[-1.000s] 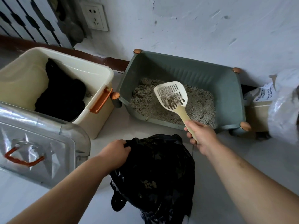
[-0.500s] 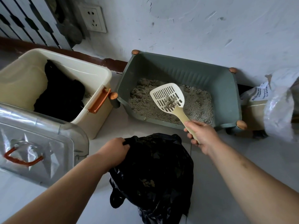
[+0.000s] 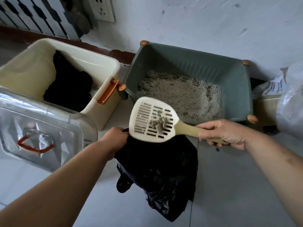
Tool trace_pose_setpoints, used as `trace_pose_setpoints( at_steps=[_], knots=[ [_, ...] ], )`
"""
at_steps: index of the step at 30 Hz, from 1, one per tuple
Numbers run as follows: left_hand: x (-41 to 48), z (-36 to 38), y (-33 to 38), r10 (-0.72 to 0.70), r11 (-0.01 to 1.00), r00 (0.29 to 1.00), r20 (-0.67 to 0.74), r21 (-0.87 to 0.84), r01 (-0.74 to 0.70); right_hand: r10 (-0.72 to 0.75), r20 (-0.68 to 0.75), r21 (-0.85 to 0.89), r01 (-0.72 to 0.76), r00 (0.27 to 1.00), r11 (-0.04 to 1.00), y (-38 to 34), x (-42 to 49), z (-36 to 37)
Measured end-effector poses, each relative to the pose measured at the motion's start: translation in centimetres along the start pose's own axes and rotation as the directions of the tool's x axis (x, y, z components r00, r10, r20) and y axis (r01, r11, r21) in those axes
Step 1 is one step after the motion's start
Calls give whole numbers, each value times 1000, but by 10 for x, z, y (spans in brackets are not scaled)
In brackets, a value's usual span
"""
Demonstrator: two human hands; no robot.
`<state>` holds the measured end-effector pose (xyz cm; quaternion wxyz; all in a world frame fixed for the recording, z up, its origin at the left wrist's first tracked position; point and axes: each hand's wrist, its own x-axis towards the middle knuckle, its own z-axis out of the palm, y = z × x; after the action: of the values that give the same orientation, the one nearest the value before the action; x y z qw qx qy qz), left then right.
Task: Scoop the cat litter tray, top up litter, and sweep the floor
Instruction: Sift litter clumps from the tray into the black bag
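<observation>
A cream bin [image 3: 105,66] on the left holds something black, and the green litter tray [image 3: 236,76] against the wall holds grey litter. The left hand [image 3: 114,140] grips the black bag's [image 3: 162,169] rim. The right hand [image 3: 229,135] clasps the scoop [image 3: 152,119], which lies nearly level above the bag, head leftward, clumps on it.

cream slotted scoop [image 3: 152,119], tan ribbed handle; grey clump on it. grey litter [image 3: 180,95] in dark green tray [image 3: 236,74], right of centre. black bag [image 3: 160,169], lower centre. cream bin [image 3: 101,66], orange latch, upper left.
</observation>
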<state>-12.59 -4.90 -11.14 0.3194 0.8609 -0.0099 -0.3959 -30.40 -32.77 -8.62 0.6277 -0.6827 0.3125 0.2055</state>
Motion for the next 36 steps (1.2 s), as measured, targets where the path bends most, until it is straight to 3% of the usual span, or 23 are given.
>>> trace_pose_setpoints(
  at_steps=[8,12,17,24,29,36],
  knots=[
    [6,5,-8,5,998,999,-39,-69,-7,-1,96,-381,37,995,924,10,-1,6],
    [10,4,-9,37,999,998,-47,-22,-38,-20,104,-665,84,994,742,-2,0,10],
    [12,7,-8,59,998,997,-52,22,-58,-36,92,-662,88,995,744,-11,0,8],
    [12,8,-8,48,999,998,-43,20,-47,-118,61,-462,132,991,877,-4,-4,-8],
    [11,9,-6,60,997,998,-11,49,-59,-109,-96,-79,102,989,992,-1,-6,-8],
    [9,13,-2,78,996,997,22,43,-79,90,-286,372,24,954,928,-9,5,-2]
  ],
)
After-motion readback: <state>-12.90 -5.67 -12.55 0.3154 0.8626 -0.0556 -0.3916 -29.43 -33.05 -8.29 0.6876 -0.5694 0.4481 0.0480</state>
